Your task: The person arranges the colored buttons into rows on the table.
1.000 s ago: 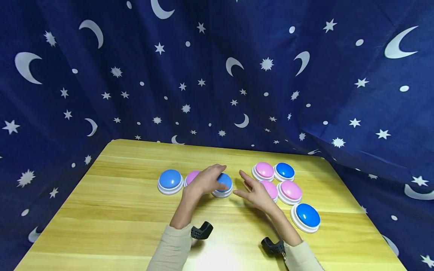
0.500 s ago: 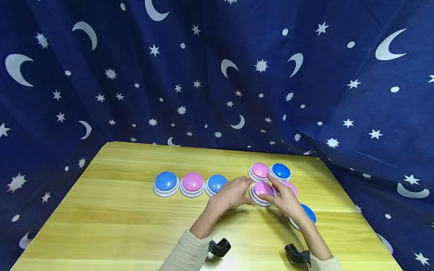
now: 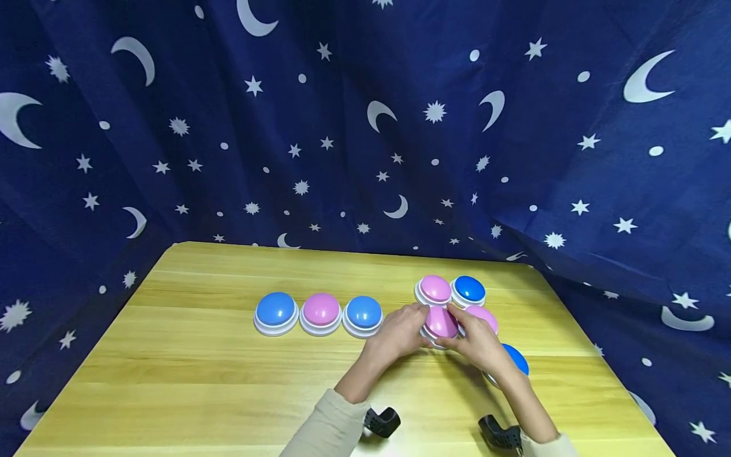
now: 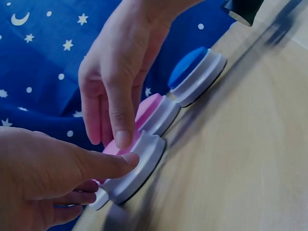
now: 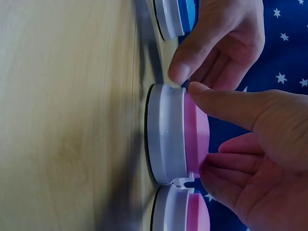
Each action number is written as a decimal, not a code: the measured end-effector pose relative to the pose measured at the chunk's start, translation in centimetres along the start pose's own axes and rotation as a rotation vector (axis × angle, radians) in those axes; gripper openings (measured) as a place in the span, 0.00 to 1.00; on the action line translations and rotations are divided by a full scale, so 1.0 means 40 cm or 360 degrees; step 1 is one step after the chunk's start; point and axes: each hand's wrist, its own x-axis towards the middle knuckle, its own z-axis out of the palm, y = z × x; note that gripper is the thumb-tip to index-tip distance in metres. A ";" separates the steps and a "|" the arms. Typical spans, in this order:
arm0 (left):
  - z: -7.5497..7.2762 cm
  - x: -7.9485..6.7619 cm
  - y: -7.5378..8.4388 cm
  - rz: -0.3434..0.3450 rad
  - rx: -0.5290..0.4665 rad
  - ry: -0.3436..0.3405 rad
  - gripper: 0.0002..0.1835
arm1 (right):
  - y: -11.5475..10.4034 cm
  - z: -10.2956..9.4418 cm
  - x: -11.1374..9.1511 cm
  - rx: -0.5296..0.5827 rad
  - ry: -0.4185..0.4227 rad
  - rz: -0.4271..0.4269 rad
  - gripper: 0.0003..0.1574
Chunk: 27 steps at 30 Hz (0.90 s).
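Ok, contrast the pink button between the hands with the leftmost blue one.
The pink button has a pink dome, the leftmost blue button a blue one. In the head view, the pink one sits partly hidden between left hand and right hand; the blue one is fully visible. Both have white bases.

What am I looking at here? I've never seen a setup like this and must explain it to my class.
There is no machine: just a person's left hand and right hand, both bare. The wide picture is taken from a camera on the head, the two close ones from the left and right wrists. On the table lie round buttons: a row of three, blue, pink, blue, and five more to the right, three pink and two blue. The right hand appears to hold one pink button, with the left hand close beside it. A starry curtain hangs behind.
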 end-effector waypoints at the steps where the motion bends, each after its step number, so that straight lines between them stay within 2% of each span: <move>1: 0.005 0.002 0.000 0.0002 0.0006 -0.0002 0.34 | 0.000 0.000 0.000 -0.0007 -0.0004 -0.0001 0.48; 9: 0.030 0.010 0.001 0.0007 0.0019 0.0022 0.32 | 0.000 0.000 -0.005 -0.0071 -0.0057 0.0029 0.48; 16: 0.034 0.016 -0.002 -0.0053 -0.0054 0.0077 0.22 | 0.007 0.011 0.000 -0.0084 -0.0008 0.0043 0.33; 18: 0.033 0.016 -0.003 -0.0066 -0.0061 0.0083 0.22 | 0.009 0.012 0.001 -0.0068 0.0010 0.0033 0.31; 27: 0.023 0.011 -0.003 -0.0096 -0.0084 0.0097 0.21 | 0.011 0.010 0.002 -0.0013 0.0036 -0.0034 0.32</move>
